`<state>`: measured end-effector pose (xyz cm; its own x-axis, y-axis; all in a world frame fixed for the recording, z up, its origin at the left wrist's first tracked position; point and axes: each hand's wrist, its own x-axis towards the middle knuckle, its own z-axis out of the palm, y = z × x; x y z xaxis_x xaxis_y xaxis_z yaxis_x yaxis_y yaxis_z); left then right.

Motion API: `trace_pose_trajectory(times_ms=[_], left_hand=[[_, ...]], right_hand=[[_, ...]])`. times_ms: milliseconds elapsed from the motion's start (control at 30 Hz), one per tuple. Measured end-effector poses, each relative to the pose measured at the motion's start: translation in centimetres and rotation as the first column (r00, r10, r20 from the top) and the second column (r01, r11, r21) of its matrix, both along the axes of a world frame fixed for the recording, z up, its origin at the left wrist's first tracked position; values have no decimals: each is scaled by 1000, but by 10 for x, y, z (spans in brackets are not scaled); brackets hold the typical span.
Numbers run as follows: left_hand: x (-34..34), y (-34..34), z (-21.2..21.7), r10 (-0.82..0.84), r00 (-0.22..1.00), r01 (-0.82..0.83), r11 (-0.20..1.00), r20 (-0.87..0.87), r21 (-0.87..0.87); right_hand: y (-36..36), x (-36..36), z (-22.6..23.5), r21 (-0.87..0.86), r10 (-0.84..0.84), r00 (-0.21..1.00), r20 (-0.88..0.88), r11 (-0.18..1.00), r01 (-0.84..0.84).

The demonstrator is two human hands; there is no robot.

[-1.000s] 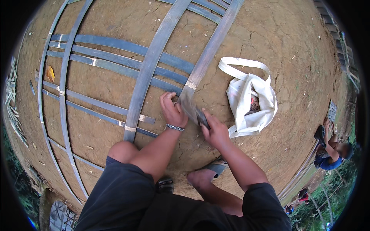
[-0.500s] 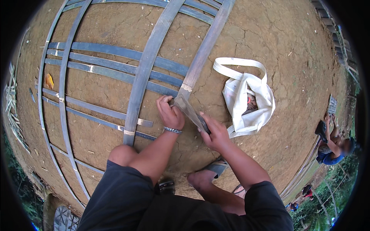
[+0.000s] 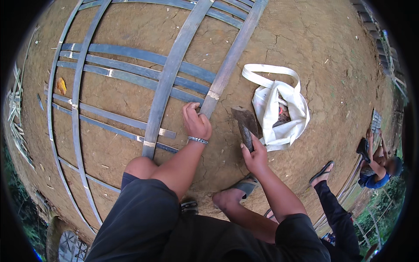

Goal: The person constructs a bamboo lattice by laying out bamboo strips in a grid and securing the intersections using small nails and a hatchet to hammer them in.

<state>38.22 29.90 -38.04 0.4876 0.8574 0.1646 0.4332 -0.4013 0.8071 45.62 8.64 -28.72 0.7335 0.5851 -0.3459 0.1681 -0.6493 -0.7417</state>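
Note:
My left hand, a bracelet at its wrist, has its fingers curled at the near end of a wide dark bamboo strip, gripping it beside a pale node. This strip is the right edge of an open lattice of flat strips laid on the ground. My right hand is closed around the handle of a broad-bladed knife. The blade points away from me, apart from the strip. A narrower crosswise strip ends close to my left fingers.
Right of the knife stands a white bag with a looped strap and things inside. Another person sits at the far right; someone else's dark-trousered leg steps in nearer. A yellow leaf and bamboo scraps lie left.
The knife has moved right, off the strip's end, and its blade has swung to point away. My left hand has shifted slightly right. A walking person's leg has appeared at the lower right.

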Motion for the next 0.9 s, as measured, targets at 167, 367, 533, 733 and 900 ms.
trace_pose_trajectory(times_ms=[167,367,533,733,900], left_hand=[[1,2,3,-24,999,24,1000,22,18],[-6,10,8,-94,994,100,988,58,-119],[-32,30,31,-79,996,78,997,-33,-22],[-76,120,16,351,870,-234,912,-347,336],[-90,139,-8,425,750,-141,852,-506,505]], right_hand=[[-52,-2,0,-200,171,971,167,970,-137],[-72,-5,-2,-499,401,893,204,827,-258],[-79,-2,-8,-553,486,839,246,781,-290],[-84,-4,-20,-564,499,835,232,768,-303],[-79,-8,-15,-580,467,855,224,769,-268]])
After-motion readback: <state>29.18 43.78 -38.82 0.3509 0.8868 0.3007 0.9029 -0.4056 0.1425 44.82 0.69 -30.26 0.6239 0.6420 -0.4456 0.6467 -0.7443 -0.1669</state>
